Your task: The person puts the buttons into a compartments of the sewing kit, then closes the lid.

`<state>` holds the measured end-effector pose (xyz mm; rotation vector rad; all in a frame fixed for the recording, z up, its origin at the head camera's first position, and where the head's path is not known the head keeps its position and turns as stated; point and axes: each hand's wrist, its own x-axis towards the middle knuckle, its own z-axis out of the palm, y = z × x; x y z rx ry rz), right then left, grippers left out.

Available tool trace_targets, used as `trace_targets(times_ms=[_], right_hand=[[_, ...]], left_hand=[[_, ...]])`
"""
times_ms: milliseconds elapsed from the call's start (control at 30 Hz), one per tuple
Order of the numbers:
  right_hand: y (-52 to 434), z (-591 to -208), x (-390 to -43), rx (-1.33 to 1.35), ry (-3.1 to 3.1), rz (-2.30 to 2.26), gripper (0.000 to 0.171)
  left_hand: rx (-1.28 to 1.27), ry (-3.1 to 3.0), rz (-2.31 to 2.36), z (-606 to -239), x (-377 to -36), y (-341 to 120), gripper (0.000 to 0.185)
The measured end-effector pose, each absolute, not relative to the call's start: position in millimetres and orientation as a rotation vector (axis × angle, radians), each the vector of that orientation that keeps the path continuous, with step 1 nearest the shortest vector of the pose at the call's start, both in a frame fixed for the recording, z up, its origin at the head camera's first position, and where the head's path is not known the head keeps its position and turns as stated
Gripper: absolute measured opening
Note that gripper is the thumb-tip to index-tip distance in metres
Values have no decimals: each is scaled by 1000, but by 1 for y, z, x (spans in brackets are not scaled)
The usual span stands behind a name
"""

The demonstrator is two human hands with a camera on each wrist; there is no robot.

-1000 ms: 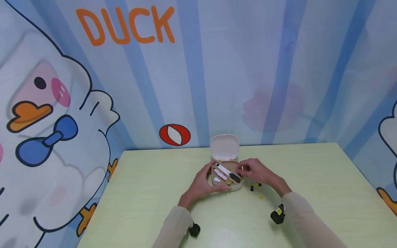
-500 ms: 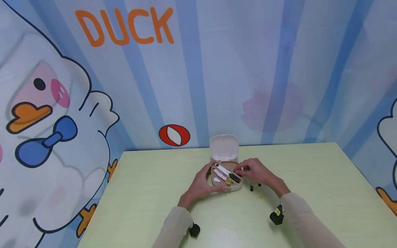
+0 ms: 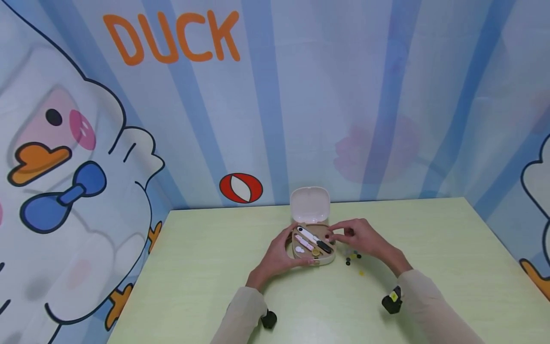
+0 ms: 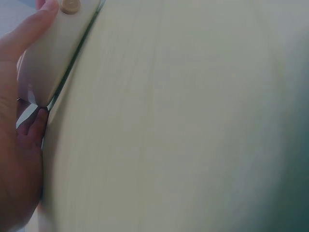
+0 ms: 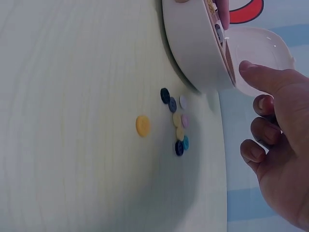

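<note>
A cream sewing box [image 3: 325, 261] stands on the table, its pale lid [image 3: 310, 205] raised at the back. My left hand [image 3: 278, 253] holds the box from the left, thumb along the front wall and fingers around the far side. In its tan tray lie a white-and-black tool [image 3: 315, 240], a slim pink item [image 3: 303, 242] and a small gold round piece [image 3: 315, 252]. My right hand [image 3: 361, 236] is at the box's right edge, thumb and forefinger apart in the head view. A small dark spot [image 3: 327, 237] shows in the tray beside its fingertips.
Several small buttons [image 5: 177, 120] in dark, cream, pink and blue lie on the table right of the box. A yellow button [image 5: 143, 125] lies apart from them, nearer the front. A printed duck backdrop [image 3: 275, 95] rises behind the table.
My right thumb and forefinger have spread apart, and the hand has drawn slightly to the right. The small dark spot in the tray now shows. My left hand keeps its hold on the box.
</note>
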<state>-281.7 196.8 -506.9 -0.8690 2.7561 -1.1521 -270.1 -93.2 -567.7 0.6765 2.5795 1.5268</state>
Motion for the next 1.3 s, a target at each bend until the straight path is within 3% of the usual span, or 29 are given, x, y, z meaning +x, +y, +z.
trace_targets(times_ms=[500, 1300], right_hand=[[232, -521, -267, -819, 2796, -1170, 32], [258, -544, -244, -671, 2801, -1105, 18]], left_hand=[[686, 2584, 1515, -566, -269, -94, 111], [691, 2589, 1515, -565, -268, -93, 108]])
